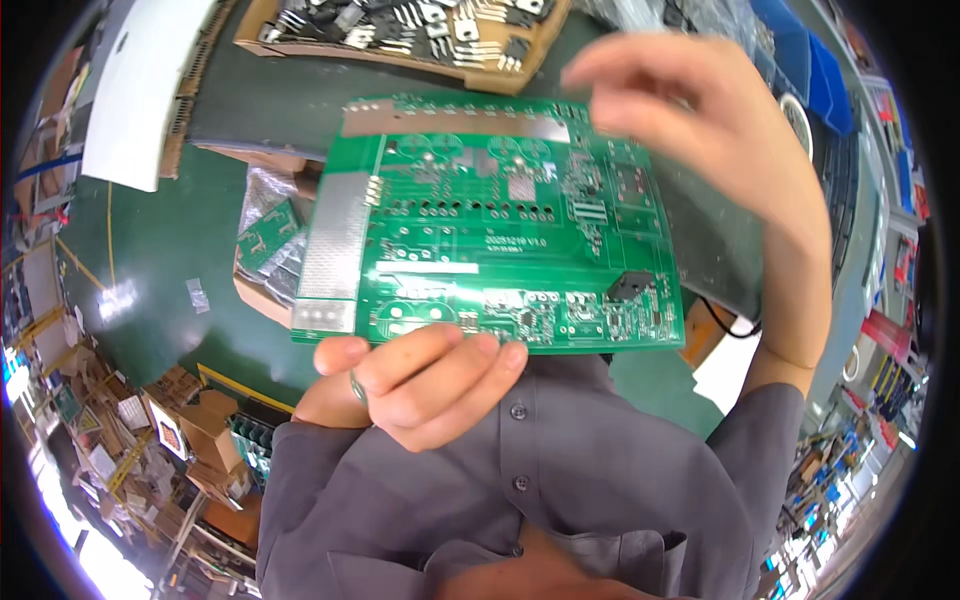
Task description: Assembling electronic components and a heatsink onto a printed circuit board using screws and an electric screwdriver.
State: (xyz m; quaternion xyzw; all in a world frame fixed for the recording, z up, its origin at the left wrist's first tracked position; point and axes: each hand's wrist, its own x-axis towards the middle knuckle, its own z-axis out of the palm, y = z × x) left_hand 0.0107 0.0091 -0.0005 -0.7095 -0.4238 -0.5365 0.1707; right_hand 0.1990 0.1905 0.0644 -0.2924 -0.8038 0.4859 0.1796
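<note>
Green circuit board (520, 250), held up in front of the worker's chest, its near edge over the shirt (540, 450), its far edge toward the dark tabletop (270, 110). Broad, roughly rectangular, thin. Two silvery bands: one down the left side, one along the far edge. Rows of dark holes across the middle, pale printed outlines, tiny parts crowding the right and near portions. One chunky black block (630, 286) sits near the right corner on the near side.

Surface glossy; pale light streaks lie across the green. The left band looks finely speckled, the far one smoother. Shirt is grey cloth with round dark buttons. Beyond the board, a shallow brown cardboard tray (360, 61) heaped with black, flat parts (430, 30) on shiny metal legs. Left of the board, a smaller green board (268, 237) lies in a carton with crinkled clear wrap.

Left hand (430, 385): gripping the board at its near edge, fingers bent, tips lined up there. Right hand (680, 95): raised over the far right corner, fingers curved and loosely parted, blurred; can't tell whether it touches the board. Right forearm bends up from the elbow.
</note>
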